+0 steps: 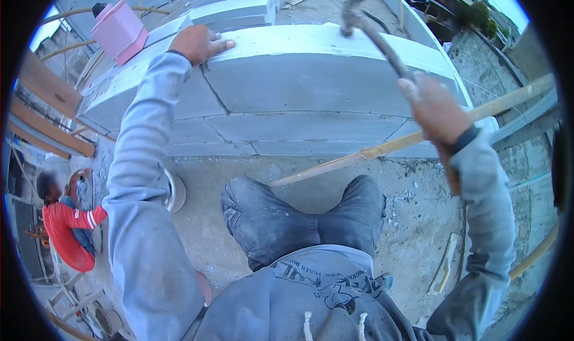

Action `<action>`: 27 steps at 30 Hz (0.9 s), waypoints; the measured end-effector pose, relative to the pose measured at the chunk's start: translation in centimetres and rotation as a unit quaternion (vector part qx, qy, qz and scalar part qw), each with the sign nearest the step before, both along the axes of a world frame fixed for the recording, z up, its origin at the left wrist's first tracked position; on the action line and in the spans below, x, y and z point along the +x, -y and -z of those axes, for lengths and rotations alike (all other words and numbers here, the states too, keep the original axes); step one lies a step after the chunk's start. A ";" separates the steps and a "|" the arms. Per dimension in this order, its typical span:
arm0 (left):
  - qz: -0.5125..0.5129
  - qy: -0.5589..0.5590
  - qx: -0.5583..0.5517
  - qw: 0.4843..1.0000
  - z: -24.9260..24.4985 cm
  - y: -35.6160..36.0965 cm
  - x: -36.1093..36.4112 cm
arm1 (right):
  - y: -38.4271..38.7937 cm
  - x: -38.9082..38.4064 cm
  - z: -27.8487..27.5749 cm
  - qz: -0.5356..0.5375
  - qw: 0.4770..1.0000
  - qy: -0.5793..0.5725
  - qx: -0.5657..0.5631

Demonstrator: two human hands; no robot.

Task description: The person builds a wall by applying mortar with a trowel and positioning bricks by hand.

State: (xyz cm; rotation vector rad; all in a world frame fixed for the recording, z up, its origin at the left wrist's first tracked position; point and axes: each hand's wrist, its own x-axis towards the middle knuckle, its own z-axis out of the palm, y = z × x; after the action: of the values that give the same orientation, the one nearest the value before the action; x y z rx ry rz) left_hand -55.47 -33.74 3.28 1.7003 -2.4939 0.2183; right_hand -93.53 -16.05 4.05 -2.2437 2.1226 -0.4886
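Observation:
My right hand (439,106) is wrapped round the handle of a claw hammer (382,46), whose head is raised above the right part of a wall of pale blocks (299,81). The hammer's head is slightly smeared by motion. On the wall's top course lies my left hand (200,43), palm down and holding nothing, near a joint between two blocks. Thin dark joints separate the courses on the wall's near face.
A pink plastic container (119,30) stands on the wall at the left. A bamboo pole (382,149) slants across the right side. Beside my left arm is a white bucket (175,191). More blocks (230,9) are stacked beyond. A person in red (69,233) crouches at far left.

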 end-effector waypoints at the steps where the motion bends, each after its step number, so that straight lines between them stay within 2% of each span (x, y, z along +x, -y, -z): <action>1: 0.005 0.010 -0.012 1.000 -0.2 0.2 0.0 | -0.3 0.5 0.1 -0.005 1.000 -0.019 -0.024; 2: 0.008 0.007 -0.014 1.000 -0.4 0.2 -0.1 | -0.6 0.8 -0.5 -0.003 0.999 -0.022 -0.027; 4: -0.012 -0.019 0.009 1.000 -0.3 -0.3 -0.1 | -2.0 1.0 -2.2 0.010 0.998 0.069 0.012; 6: -0.006 -0.026 0.005 1.000 0.0 -0.1 0.0 | -4.6 0.7 -4.5 0.049 0.973 0.222 0.045; 8: -0.011 -0.014 0.011 1.000 -0.1 0.2 0.0 | -7.4 -1.8 -5.0 -0.047 0.974 0.195 -0.103; 10: 0.006 -0.013 0.020 1.000 -0.1 0.3 0.0 | -10.2 -5.2 -4.9 -0.010 0.918 0.333 -0.214; 11: 0.006 -0.006 0.010 1.000 0.1 0.5 0.0 | -11.3 -6.2 -4.6 -0.001 0.919 0.327 -0.218; 13: 0.016 0.000 -0.009 1.000 0.2 0.3 0.0 | -12.7 -8.2 -2.9 0.077 0.812 0.387 -0.431; 15: 0.016 0.003 0.007 1.000 -0.1 -0.1 -0.3 | -14.5 -12.8 1.6 0.098 0.722 0.491 -0.478; 16: 0.008 0.003 0.031 0.999 -0.4 -0.2 -0.7 | -15.2 -13.8 4.0 0.141 0.660 0.552 -0.490; 18: 0.037 0.006 0.041 0.998 -0.8 -0.2 -1.1 | -16.0 -15.0 7.4 0.180 0.539 0.697 -0.438; 21: 0.058 0.006 0.004 0.998 0.2 0.7 0.0 | -16.2 -18.8 13.3 0.299 0.523 0.733 -0.318; 23: 0.049 0.012 0.011 0.999 -0.1 0.8 0.1 | -15.9 -21.0 16.9 0.281 0.518 0.778 -0.216; 24: 0.047 0.023 0.018 0.998 -0.3 0.6 -0.3 | -15.6 -21.6 17.8 0.284 0.511 0.779 -0.227; 26: 0.043 0.012 0.025 0.999 -0.5 -0.1 -1.2 | -14.5 -22.9 19.3 0.296 0.519 0.789 -0.144; 27: 0.028 -0.003 0.034 0.999 -0.7 -0.3 -1.5 | -14.1 -23.9 19.5 0.295 0.516 0.791 -0.145</action>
State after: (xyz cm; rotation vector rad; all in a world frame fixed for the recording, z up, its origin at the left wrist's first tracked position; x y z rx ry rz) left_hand -56.99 -33.45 3.97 1.6510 -2.5691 0.1242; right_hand -117.47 -1.98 -15.42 -0.1210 1.3544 -1.9035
